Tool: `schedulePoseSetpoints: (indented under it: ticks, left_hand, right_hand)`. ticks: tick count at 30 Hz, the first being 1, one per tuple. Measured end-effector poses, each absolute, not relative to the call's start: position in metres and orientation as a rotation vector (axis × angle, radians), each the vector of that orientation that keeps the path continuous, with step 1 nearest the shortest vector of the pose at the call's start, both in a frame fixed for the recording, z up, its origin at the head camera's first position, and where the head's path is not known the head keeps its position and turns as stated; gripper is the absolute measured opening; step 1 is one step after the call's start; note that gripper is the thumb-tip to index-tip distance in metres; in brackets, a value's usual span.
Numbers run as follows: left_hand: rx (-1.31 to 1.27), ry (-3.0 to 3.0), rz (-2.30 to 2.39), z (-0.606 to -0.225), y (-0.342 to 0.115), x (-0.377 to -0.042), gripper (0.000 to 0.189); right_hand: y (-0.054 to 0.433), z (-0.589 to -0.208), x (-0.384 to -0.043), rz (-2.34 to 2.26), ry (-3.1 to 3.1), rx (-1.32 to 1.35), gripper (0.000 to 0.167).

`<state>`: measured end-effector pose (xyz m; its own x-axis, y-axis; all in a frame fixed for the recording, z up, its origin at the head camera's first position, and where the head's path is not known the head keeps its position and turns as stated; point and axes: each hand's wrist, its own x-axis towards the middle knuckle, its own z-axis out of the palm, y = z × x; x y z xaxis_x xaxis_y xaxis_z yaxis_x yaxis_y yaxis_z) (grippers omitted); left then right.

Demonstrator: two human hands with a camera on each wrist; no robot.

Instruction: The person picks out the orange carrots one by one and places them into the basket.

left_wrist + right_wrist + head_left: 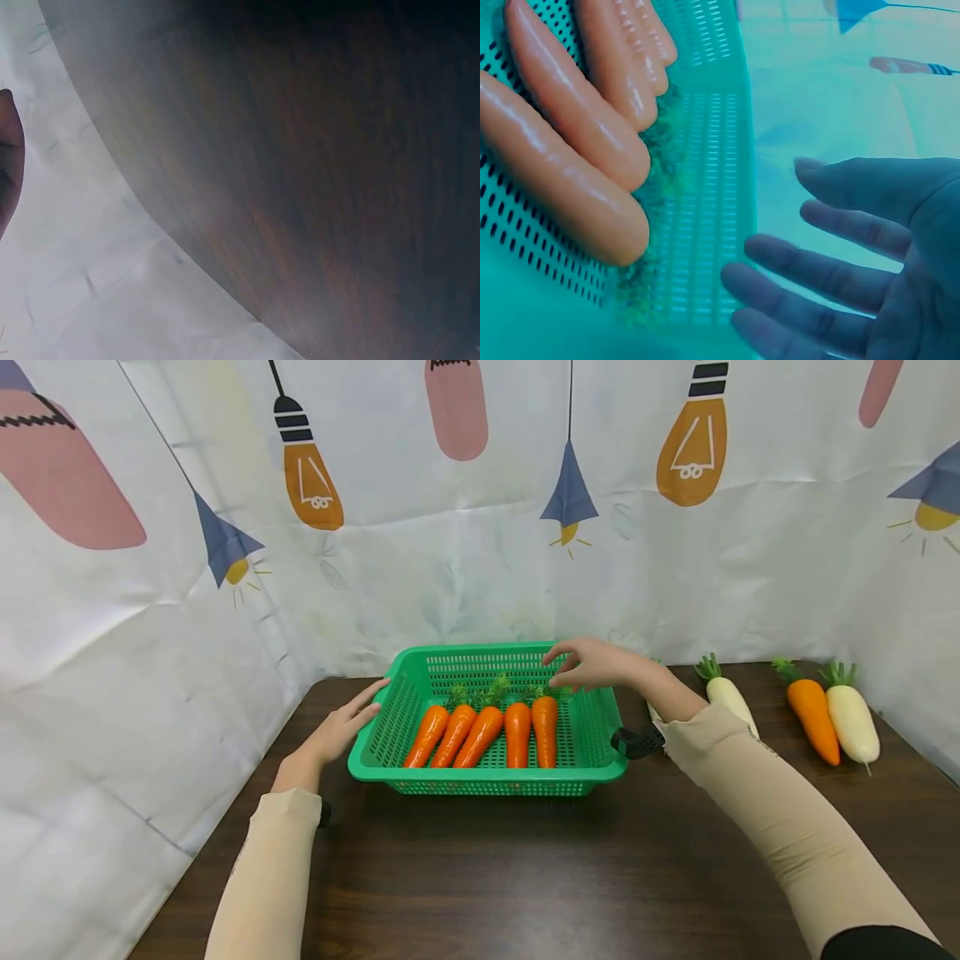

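Note:
A green plastic basket (480, 774) stands on the table, with several orange carrots (545, 727) side by side in it, green tops toward the back. My left hand (337, 727) lies along the basket's left end, fingers extended at the rim; the left wrist view catches only a sliver of it. Over the back right part of the basket hovers my right hand (596, 664), above the rightmost carrot's leaves. In the right wrist view its fingers (817, 274) are spread and relaxed, with nothing between them and the thumb, apart from the carrots.
Right of the basket, on the dark wooden table (480, 868), lie a white radish (729, 700), a carrot (812, 714) and another white radish (852, 722). My right forearm partly covers one more pale vegetable. A patterned white curtain (480, 560) hangs behind and at the sides.

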<state>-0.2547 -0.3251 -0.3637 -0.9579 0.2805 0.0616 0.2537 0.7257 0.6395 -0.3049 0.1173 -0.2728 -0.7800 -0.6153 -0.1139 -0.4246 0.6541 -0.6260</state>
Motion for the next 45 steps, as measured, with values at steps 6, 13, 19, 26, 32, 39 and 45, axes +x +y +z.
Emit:
schedulePoseSetpoints:
  ticks: [6,13,19,26,32,39,45]
  left_hand:
    - [0.447,2.879,1.052,-0.365,-0.326,-0.254,0.06]
    - [0.447,2.882,1.051,-0.364,-0.325,-0.254,0.06]
    - [0.458,2.876,1.051,-0.364,-0.325,-0.254,0.06]
    - [0.458,2.872,1.059,-0.363,-0.326,-0.252,0.06]
    - [0.45,2.869,1.064,-0.361,-0.325,-0.252,0.06]
    - [0.455,2.869,1.072,-0.362,-0.325,-0.254,0.06]
    - [0.453,2.883,1.054,-0.363,-0.325,-0.254,0.06]
  right_hand:
    - [0.141,-0.272,-0.293,-0.944,2.618,-0.91,0.037]
    - [0.17,-0.275,-0.28,-1.067,2.672,-0.978,0.033]
    - [0.194,-0.275,-0.267,-1.04,2.815,-0.924,0.031]
    - [0.229,-0.286,-0.26,-0.99,2.902,-0.887,0.028]
    - [0.259,-0.297,-0.256,-0.919,3.045,-0.851,0.025]
    - [0.295,-0.314,-0.257,-0.878,3.277,-0.857,0.023]
    - [0.32,-0.333,-0.264,-0.908,3.429,-0.835,0.027]
